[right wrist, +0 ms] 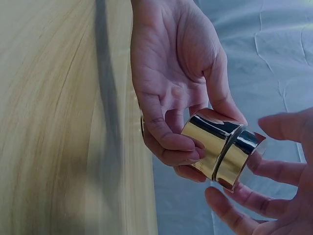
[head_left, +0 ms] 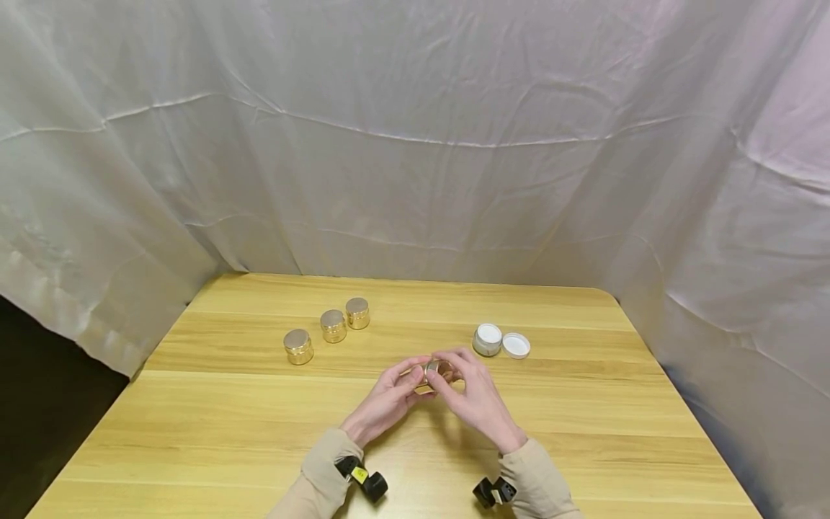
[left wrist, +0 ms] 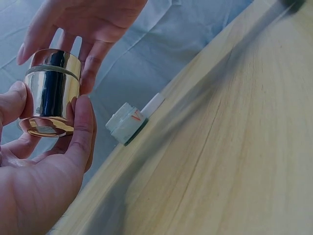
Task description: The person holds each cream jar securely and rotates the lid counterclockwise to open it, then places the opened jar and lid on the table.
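Note:
Between my hands, above the table, a shiny gold jar (left wrist: 49,93) is tilted. Its short end part (left wrist: 57,58) meets the longer body at a dark ring. My left hand (head_left: 387,400) grips the body, thumb on one side and fingers on the other. Around the short end part, my right hand (head_left: 475,398) curves its thumb and fingers; in the right wrist view some fingertips (right wrist: 253,161) reach it. Beyond my hands stands a jar with a white top (head_left: 488,340), and beside it lies a round white lid (head_left: 516,345).
To the left, three gold jars stand upright on the wooden table (head_left: 246,425): one nearer jar (head_left: 298,347), a middle jar (head_left: 333,326) and a farther jar (head_left: 357,313). A pale curtain (head_left: 415,180) hangs behind the table and along its sides.

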`<state>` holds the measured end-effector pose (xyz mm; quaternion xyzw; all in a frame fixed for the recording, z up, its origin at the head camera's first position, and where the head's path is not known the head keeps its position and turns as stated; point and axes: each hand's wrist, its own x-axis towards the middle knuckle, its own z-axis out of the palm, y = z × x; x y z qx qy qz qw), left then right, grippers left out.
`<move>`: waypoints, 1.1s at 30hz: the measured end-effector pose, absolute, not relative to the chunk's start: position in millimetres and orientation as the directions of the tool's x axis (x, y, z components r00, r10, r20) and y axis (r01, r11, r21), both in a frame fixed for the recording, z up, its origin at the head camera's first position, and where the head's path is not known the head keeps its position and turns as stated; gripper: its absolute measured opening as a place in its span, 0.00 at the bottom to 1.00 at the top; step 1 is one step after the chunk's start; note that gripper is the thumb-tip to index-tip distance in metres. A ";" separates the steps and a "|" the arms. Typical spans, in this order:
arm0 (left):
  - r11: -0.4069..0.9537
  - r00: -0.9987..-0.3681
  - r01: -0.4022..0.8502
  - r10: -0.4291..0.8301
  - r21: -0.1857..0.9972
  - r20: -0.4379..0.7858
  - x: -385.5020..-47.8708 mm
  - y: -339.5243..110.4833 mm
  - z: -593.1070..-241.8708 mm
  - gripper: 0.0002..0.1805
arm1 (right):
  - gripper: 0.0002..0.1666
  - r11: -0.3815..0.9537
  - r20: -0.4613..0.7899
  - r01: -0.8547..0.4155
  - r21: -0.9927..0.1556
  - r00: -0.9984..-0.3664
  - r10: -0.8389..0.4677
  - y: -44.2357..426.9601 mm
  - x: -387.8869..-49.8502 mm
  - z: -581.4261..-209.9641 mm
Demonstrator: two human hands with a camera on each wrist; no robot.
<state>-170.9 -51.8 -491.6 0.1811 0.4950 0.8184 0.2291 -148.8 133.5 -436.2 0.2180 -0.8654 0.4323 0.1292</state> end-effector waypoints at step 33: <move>-0.465 -0.895 -0.237 0.446 0.853 -0.005 -172.1 -50.6 -491.2 0.21 | 0.20 0.293 0.395 -0.451 -0.843 -0.889 -0.233 148.4 -164.1 -447.1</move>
